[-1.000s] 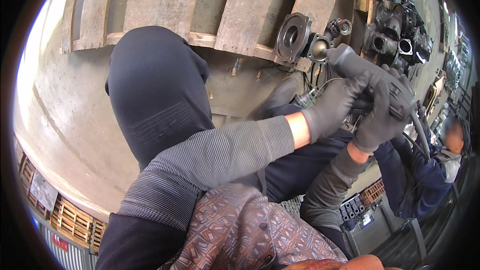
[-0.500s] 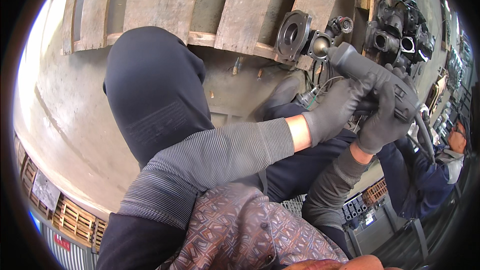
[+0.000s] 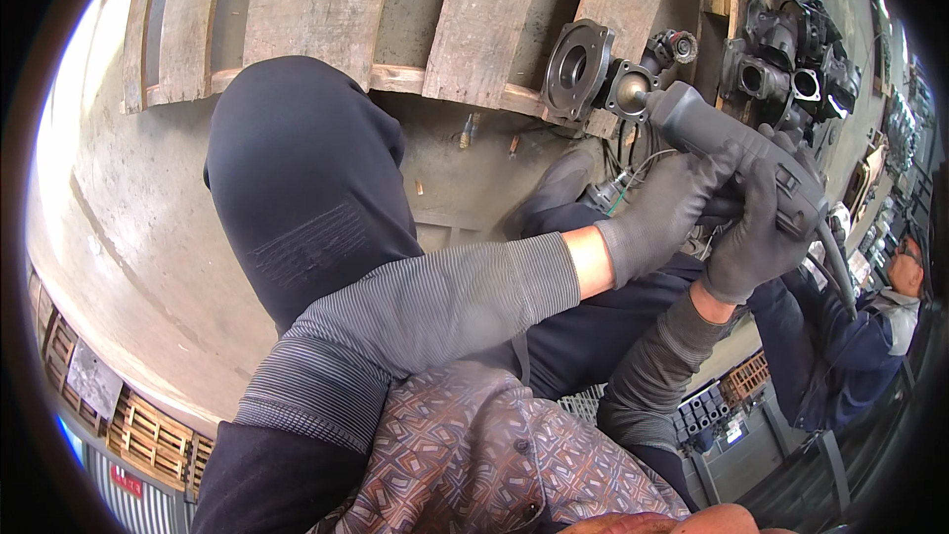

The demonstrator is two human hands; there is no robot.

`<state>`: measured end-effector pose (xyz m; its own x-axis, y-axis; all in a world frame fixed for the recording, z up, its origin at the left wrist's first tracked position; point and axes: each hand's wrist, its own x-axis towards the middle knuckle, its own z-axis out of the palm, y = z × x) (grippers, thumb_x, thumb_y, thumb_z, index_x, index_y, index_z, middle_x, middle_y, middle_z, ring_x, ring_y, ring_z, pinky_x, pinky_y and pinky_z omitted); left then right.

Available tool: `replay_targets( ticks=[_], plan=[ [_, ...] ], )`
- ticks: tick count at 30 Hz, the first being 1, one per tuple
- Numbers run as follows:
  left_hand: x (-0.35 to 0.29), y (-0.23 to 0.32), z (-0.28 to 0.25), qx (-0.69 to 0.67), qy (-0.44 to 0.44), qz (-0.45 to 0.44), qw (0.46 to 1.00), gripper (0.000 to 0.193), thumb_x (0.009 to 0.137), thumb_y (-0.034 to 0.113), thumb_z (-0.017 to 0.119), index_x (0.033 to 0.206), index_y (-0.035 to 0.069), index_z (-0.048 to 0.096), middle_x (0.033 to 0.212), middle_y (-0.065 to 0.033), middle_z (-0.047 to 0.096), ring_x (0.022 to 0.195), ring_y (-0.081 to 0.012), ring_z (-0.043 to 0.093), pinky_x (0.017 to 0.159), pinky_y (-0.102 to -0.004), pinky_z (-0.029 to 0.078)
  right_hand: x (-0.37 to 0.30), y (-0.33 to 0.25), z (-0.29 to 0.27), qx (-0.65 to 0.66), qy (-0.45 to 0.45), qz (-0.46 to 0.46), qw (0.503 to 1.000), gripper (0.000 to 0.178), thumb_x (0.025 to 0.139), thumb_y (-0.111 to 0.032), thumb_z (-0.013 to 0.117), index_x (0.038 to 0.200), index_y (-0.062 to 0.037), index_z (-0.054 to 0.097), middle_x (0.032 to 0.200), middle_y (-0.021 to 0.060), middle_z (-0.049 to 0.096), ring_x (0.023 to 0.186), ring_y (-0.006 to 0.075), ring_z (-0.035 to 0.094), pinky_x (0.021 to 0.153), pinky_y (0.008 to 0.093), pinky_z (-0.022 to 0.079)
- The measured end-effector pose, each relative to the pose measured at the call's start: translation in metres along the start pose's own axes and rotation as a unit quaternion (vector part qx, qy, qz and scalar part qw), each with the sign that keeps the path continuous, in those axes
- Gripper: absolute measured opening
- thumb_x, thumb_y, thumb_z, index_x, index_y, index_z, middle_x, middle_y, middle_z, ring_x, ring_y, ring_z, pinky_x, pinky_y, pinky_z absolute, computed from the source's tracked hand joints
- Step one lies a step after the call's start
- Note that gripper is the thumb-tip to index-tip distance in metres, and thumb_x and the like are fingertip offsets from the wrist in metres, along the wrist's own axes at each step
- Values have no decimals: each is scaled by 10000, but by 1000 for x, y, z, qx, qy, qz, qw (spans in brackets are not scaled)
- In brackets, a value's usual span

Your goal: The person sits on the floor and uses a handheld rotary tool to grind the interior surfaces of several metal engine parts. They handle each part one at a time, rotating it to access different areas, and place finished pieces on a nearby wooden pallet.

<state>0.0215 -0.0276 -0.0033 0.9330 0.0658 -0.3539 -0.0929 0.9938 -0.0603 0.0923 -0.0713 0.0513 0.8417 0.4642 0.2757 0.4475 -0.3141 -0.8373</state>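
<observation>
Both of my hands wear dark grey gloves and are closed around a dark electric die grinder (image 3: pixel 714 127) with a cord at its rear. My left hand (image 3: pixel 667 208) grips it around the middle. My right hand (image 3: pixel 759 242) wraps the rear part of its body, close to the cord. The grinder's front end points into the round opening of a flanged metal casting (image 3: pixel 578 67), which rests on the wooden pallet's edge. Its bit is mostly hidden at that opening. Beside the casting's far side is a dark round part with a red band (image 3: pixel 678 46).
A slatted wooden pallet (image 3: pixel 484 10) spans the far side. Several dark castings (image 3: pixel 786 49) are piled at the far right. A corded tool (image 3: pixel 608 190) lies beyond my left hand. At the right sits another person (image 3: pixel 855 356). Small bits (image 3: pixel 467 131) lie on the concrete floor.
Very little differs. The grinder stays at the casting's opening, still in both hands, and the view has shifted slightly.
</observation>
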Motion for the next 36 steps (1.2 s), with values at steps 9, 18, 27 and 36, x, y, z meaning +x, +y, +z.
replay_targets(
  ticks=[9,18,27,36],
  plan=[
    [3,2,-4,-13,-21,22,999,589,1049,558,592,1307,31,641,1224,-30,696,1096,-112,672,968,-305,561,2,0,6,30,-10,11,999,483,902,109,708,1338,145,503,1232,291,668,1153,345,692,1006,475,586],
    [4,6,-7,-10,-47,30,998,696,1015,613,604,1354,5,592,1222,-64,701,1089,-134,689,969,-313,568,5,-2,10,-19,-21,-5,1000,475,907,104,696,1336,151,497,1266,280,654,1155,375,693,1012,478,585],
    [-5,9,-4,24,-37,-10,999,649,1027,612,593,1266,11,651,1223,-25,692,1106,-123,648,983,-296,529,3,-7,9,-32,-32,-10,999,460,912,84,693,1329,150,508,1242,286,664,1140,362,701,1031,500,571],
    [-2,1,2,63,-29,67,995,575,1075,521,568,1318,2,603,1187,-31,689,1121,-92,620,1008,-288,517,1,-6,4,0,-13,-3,1000,498,913,78,695,1362,142,489,1257,302,665,1161,353,698,1033,478,573]
  ],
)
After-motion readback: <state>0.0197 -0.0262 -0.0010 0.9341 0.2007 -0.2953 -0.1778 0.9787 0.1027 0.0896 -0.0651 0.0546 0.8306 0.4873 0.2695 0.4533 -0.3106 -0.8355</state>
